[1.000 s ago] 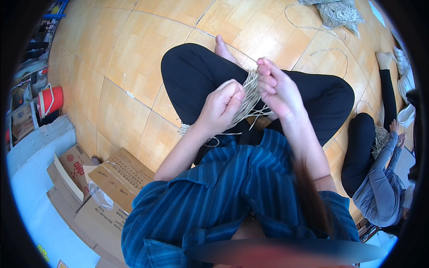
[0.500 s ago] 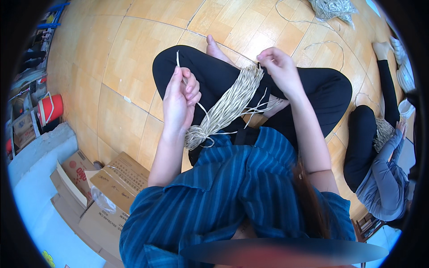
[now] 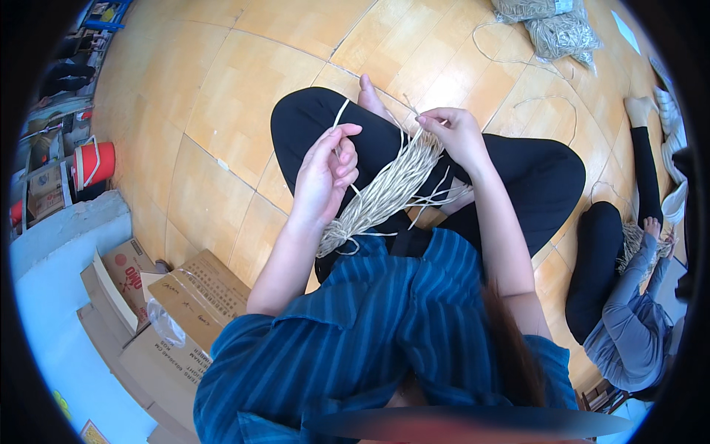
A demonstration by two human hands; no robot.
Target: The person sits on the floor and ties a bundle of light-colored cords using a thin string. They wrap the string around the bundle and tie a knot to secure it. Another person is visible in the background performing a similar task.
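Note:
A bundle of pale straw-coloured twisted cords [image 3: 392, 181] lies slantwise across my lap, gathered in a knotted loop at its lower left end. My left hand [image 3: 325, 170] is curled around a single straw strand [image 3: 342, 111], whose tip sticks up past the thumb and forefinger. Above the bundle's upper right end, my right hand [image 3: 456, 137] pinches thin strand ends between thumb and forefinger. Several loose strand ends [image 3: 436, 196] stray from the bundle's right side over my dark trousers.
Tiled floor [image 3: 214, 96] spreads around my crossed legs. Cardboard boxes [image 3: 200, 296] stand at lower left, a red bucket [image 3: 95, 164] beyond them. Plastic bags of cord [image 3: 562, 33] lie far right. Another person [image 3: 629, 325] sits at the right, hands on a similar bundle.
My left hand has moved right, toward the bundle, with its strand. Strand ends now stand up from my right fingertips and the bundle's upper end looks more spread. The view has shifted slightly.

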